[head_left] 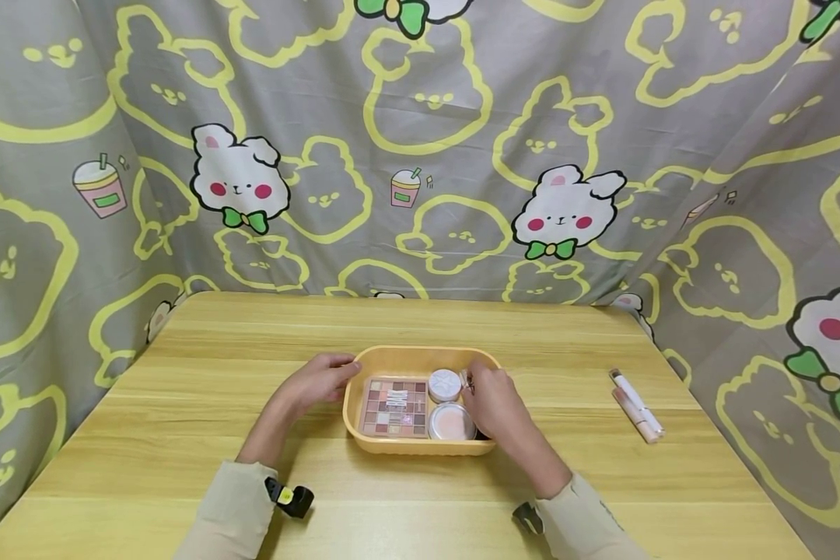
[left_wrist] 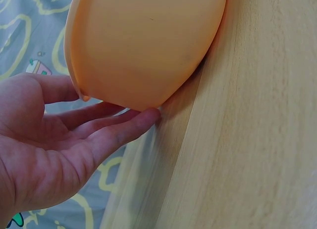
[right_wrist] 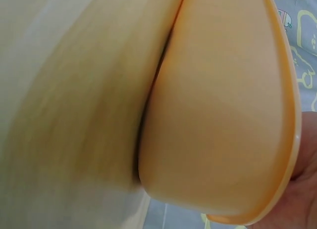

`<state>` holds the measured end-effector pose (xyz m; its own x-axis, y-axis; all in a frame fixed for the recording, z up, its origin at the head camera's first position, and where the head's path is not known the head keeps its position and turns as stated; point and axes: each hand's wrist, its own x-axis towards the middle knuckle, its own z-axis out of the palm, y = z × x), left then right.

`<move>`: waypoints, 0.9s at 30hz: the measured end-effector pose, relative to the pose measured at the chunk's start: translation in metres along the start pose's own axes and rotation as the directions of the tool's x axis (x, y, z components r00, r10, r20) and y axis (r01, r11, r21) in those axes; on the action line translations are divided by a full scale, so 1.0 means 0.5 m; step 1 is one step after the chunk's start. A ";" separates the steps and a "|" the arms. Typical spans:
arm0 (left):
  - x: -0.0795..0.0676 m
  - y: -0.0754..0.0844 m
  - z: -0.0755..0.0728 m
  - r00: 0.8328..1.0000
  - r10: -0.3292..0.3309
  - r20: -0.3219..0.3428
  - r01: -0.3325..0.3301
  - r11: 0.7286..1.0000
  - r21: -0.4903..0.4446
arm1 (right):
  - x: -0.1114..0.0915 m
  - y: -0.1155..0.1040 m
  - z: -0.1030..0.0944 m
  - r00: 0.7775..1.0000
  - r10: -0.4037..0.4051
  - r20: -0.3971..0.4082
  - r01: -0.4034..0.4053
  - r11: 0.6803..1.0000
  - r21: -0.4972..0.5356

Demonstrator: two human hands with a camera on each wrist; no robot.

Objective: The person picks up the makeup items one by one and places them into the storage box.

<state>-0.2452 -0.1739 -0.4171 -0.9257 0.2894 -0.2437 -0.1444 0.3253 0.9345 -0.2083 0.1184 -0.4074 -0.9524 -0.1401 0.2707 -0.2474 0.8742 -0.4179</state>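
Observation:
An orange plastic basket (head_left: 420,447) sits on the wooden table. My left hand (head_left: 320,379) grips its left end, thumb at the rim and the other fingers against the outer wall, as the left wrist view shows. Inside lie an eyeshadow palette (head_left: 394,407), a small round white jar (head_left: 444,385) and a round powder compact (head_left: 451,422). My right hand (head_left: 495,400) reaches over the right end into the basket. It pinches a small pale and dark item (head_left: 466,380) beside the jar; most of that item is hidden. The right wrist view shows mainly the basket's outer wall (right_wrist: 218,100).
Two slim cosmetic tubes (head_left: 637,406), one white and one pinkish, lie side by side on the table (head_left: 252,513) to the right of the basket. A patterned grey curtain (head_left: 336,117) hangs behind the table and along both sides.

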 end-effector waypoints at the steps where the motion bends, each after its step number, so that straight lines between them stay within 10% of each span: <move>1: 0.000 0.000 0.000 1.000 -0.001 0.001 0.001 1.000 -0.004 | 0.000 0.000 0.000 1.000 0.004 0.005 -0.004 1.000 0.001; 27: 0.003 -0.002 -0.001 1.000 -0.007 0.001 0.007 1.000 0.008 | -0.003 -0.003 -0.017 0.983 -0.023 0.182 0.012 0.998 0.063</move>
<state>-0.2464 -0.1742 -0.4180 -0.9242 0.2885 -0.2504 -0.1479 0.3342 0.9308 -0.2048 0.1213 -0.3998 -0.9628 -0.2427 0.1184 -0.2697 0.8411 -0.4688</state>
